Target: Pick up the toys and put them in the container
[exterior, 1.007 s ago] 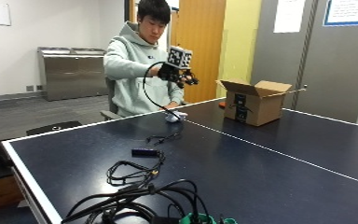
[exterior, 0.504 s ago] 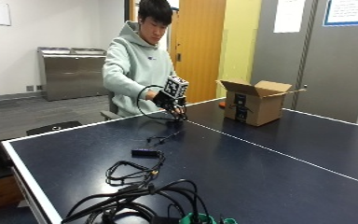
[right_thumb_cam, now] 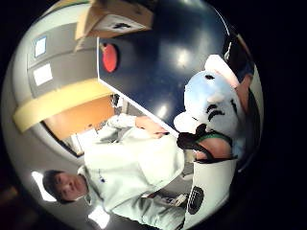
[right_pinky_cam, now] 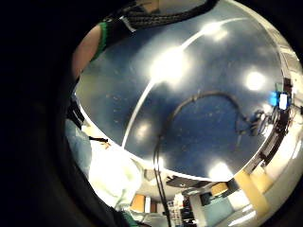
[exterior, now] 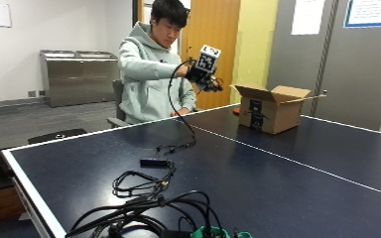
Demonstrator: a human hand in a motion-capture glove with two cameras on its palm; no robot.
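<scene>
1. Gloved right hand (exterior: 207, 79) curled round a pale blue and white soft toy (right_thumb_cam: 213, 108); thumb-side palm view shows the toy close against the palm with fingers (right_thumb_cam: 218, 143) wrapped beside it. From the outside view the toy itself too hidden by the hand to make out.
2. Change over the last second: hand was up at chest height, dropped to the table near its far edge half a second ago, now back up in the upper middle of the frame. The small pale object seen on the table a second ago is gone from that spot. Judged: pickup made, toy lifted clear of the blue table (exterior: 256, 168).
3. Cardboard box (exterior: 270, 106) open, flaps up, right of centre in the outside view, standing on the far half of the table. Hand up and left of it, well apart, not yet over the opening.
4. Meaning for the task: grasp step looks done; carry across to the box and release into it remain.
5. Red round object (right_thumb_cam: 110, 57) on the table just beside the box, possibly another toy; cannot tell.
6. Loose black cables (exterior: 144, 183) lower left of the outside view, clear of the route to the box.
</scene>
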